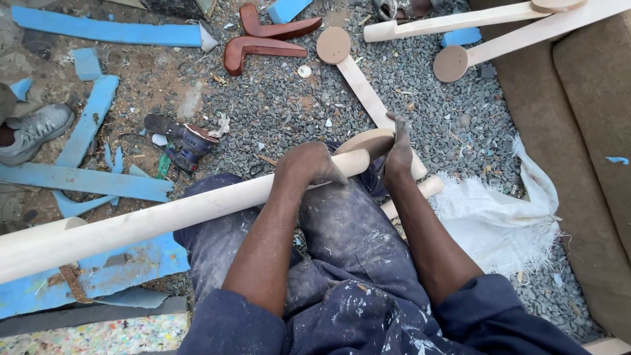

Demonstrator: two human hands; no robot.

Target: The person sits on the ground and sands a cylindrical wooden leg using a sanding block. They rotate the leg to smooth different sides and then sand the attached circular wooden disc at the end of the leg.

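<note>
Wooden pole (164, 220) lies across my lap, my left hand (307, 164) closed around it near its end. My right hand (398, 152) rubs the round disc (368, 140) there, fingers pressed flat; sanding looks unfinished, with similar poles (368, 98) waiting on gravel (276, 105).

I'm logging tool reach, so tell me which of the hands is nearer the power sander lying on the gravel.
Left. The left hand grips the long pale wooden pole, with the power sander just beyond it to its left. The right hand rests at the pole's end, farther away.
</note>
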